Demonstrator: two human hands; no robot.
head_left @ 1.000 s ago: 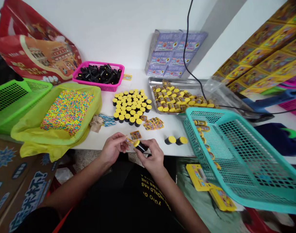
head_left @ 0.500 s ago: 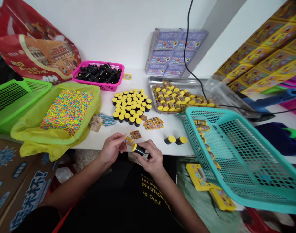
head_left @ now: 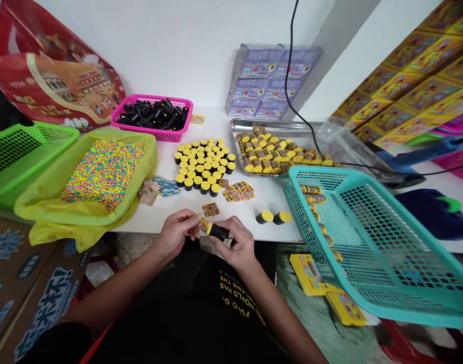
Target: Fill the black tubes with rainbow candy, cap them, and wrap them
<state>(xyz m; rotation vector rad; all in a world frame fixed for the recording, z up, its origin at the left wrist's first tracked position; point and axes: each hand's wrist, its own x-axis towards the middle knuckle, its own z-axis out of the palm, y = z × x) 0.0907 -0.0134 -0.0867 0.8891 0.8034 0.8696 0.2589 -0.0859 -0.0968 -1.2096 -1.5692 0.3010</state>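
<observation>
In the head view my right hand is closed around a small black canister with a yellow cap, lying tilted with the cap to the left. My left hand pinches a small printed label, which meets the capped end; whether it sits around the cap or only against it I cannot tell. On the table just beyond lies a flat printed label. More labels are spread by a cluster of upright black canisters with yellow caps. Two similar canisters stand to the right.
A turquoise basket with several wrapped canisters is at right. Behind it sits a metal tray of wrapped canisters, a black cable crossing it. A yellow-lined bin of candy and a pink basket of black parts stand left.
The label in my left hand and the capped end of the canister have come together; before, they were slightly apart. The canister has turned flatter.
</observation>
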